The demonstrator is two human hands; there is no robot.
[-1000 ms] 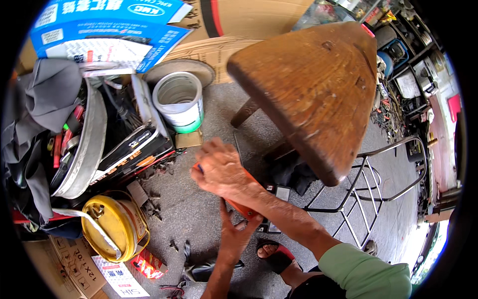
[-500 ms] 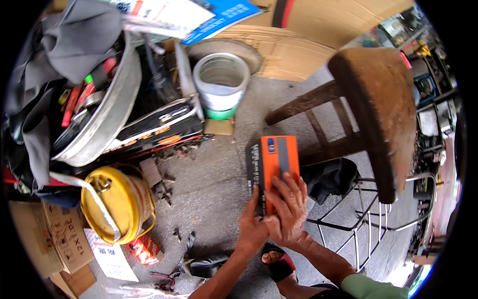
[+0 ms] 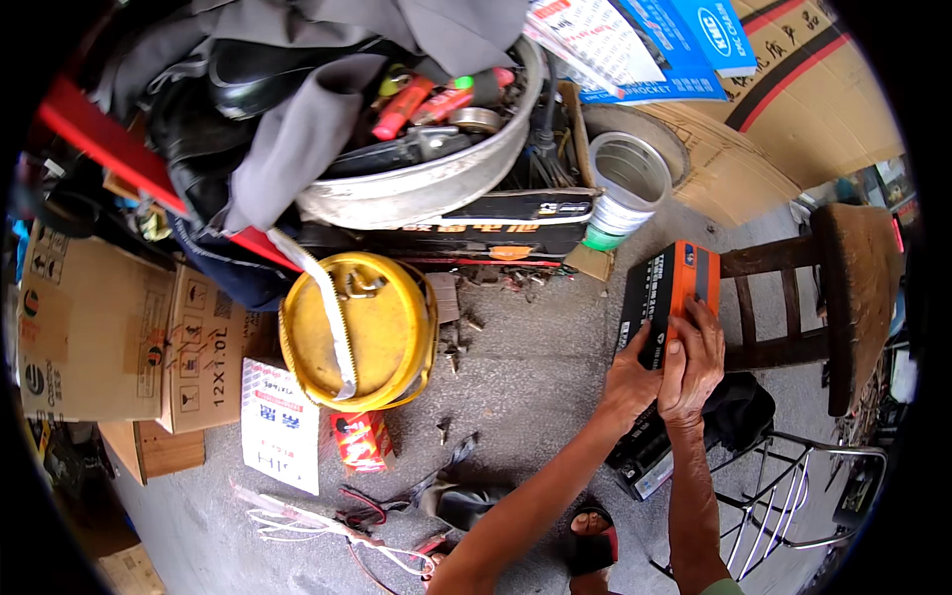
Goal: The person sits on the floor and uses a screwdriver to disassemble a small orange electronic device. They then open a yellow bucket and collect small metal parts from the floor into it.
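Observation:
I hold an oblong orange-and-black cardboard box (image 3: 647, 297) above the floor, tilted so that its black side and orange face both show. My left hand (image 3: 635, 385) grips the black side, its thumb and fingers pressed close to the edge. On the orange face lies my right hand (image 3: 694, 365), fingers bent over it and thumb alongside. The two hands nearly touch. Below them a black part with a pale label shows, partly covered by my wrists. A wooden stool (image 3: 855, 297) stands just right of the box.
At left is a yellow lidded bucket (image 3: 297, 342) with a strap across it. Behind sits a metal basin (image 3: 416, 203) of tools and cloth. An open can (image 3: 635, 178) stands beyond the box, a wire rack (image 3: 793, 486) at lower right. Cartons (image 3: 99, 327) line the far left.
The view has swung left, bringing more of the bucket, basin and cartons into sight. The box is tilted more to the right, and both hands are still on it.

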